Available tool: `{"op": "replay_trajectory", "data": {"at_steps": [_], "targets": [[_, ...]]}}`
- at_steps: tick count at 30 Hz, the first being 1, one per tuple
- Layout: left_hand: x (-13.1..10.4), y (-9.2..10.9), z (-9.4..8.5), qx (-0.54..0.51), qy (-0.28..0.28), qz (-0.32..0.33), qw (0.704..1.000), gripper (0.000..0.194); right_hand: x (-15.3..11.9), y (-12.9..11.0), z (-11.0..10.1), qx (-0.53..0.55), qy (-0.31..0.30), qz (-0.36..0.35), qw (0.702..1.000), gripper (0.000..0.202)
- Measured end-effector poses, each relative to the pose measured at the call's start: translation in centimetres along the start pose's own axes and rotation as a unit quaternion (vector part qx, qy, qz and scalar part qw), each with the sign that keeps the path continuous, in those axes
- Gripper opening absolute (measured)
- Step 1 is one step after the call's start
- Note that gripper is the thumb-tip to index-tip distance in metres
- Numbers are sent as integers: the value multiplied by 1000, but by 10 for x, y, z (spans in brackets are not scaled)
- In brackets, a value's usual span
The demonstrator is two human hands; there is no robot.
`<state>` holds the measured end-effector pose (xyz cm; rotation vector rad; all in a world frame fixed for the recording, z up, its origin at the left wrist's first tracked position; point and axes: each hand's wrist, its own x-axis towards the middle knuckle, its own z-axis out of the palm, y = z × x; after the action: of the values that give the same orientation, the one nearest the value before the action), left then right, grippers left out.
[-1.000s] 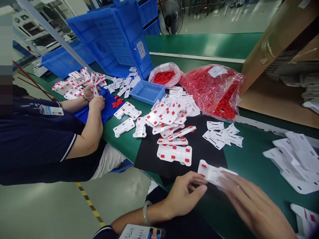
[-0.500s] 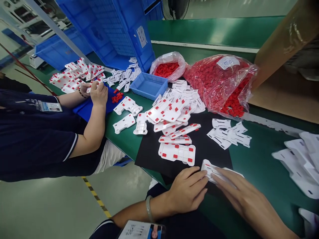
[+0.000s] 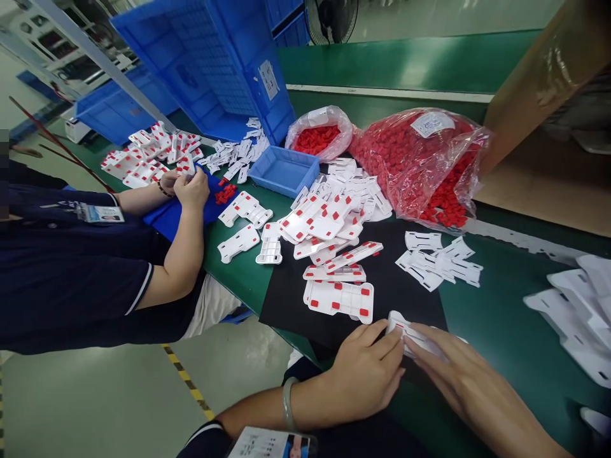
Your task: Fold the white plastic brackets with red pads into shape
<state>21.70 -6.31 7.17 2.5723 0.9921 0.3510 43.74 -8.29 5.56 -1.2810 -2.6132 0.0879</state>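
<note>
Both my hands are on a white plastic plate (image 3: 397,321) with slots, low over the front edge of the black mat. My left hand (image 3: 370,369) grips its left end, fingers closed and bent over it. From the right, my right hand (image 3: 453,372) closes on the same plate and hides much of it. Just behind lies a white plate with red inserts (image 3: 340,300). Beyond it rises a pile of similar red-dotted plates (image 3: 321,222). Thin white slotted pieces (image 3: 442,262) lie loosely on the mat to the right.
At the right edge more white plates (image 3: 577,318) are stacked. A large bag of red parts (image 3: 420,165), a smaller open bag (image 3: 317,137) and a blue tray (image 3: 285,170) stand behind. To the left a co-worker's hand (image 3: 191,189) holds another plate. A cardboard box (image 3: 539,184) stands back right.
My hands stay on the same plate, with my left fingers slightly further right along it. The co-worker's hands have shifted and tilted their plate up. The whole view has moved slightly.
</note>
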Motion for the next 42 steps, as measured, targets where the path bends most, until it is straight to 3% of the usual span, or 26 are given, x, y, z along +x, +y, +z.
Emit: {"op": "replay_trajectory", "data": {"at_steps": [5, 9, 16, 20, 22, 25, 29, 31, 33, 35, 38, 42], "targets": [[4, 5, -12, 39, -49, -15, 998, 41, -15, -19, 10, -63, 16, 3, 998, 53], [10, 9, -16, 54, -81, -21, 995, 41, -21, -26, 12, -89, 28, -4, 996, 53], [20, 12, -15, 74, -88, -17, 993, 43, -5, -26, 4, -81, 27, 13, 996, 54], [16, 12, -13, 79, -78, -15, 994, 47, 0, -11, -4, -50, 28, -26, 998, 38], [12, 10, -10, 72, -70, -15, 995, 47, 3, 1, -5, -12, 14, -7, 1000, 32], [3, 4, -5, 13, -49, -12, 999, 43, 14, 19, 0, 49, -22, 97, 994, 36], [-13, -2, 5, -141, 29, -54, 988, 40, 33, 26, 1, 178, -174, 171, 953, 36], [-20, -2, 8, -213, 83, -103, 968, 40, 36, 21, -4, 217, -209, 199, 933, 31], [-24, -2, 9, -263, 111, -139, 948, 46, 34, 11, -11, 229, -199, 210, 929, 26], [-23, -4, 7, -294, 106, -150, 938, 53, 28, -2, -15, 215, -157, 190, 945, 24], [-15, -8, -1, -304, 43, -111, 945, 54, 17, -21, -17, 157, -60, 131, 977, 21], [-7, -13, -10, -255, -40, -46, 965, 33, 10, -37, -17, 87, 19, 84, 992, 22]]}}
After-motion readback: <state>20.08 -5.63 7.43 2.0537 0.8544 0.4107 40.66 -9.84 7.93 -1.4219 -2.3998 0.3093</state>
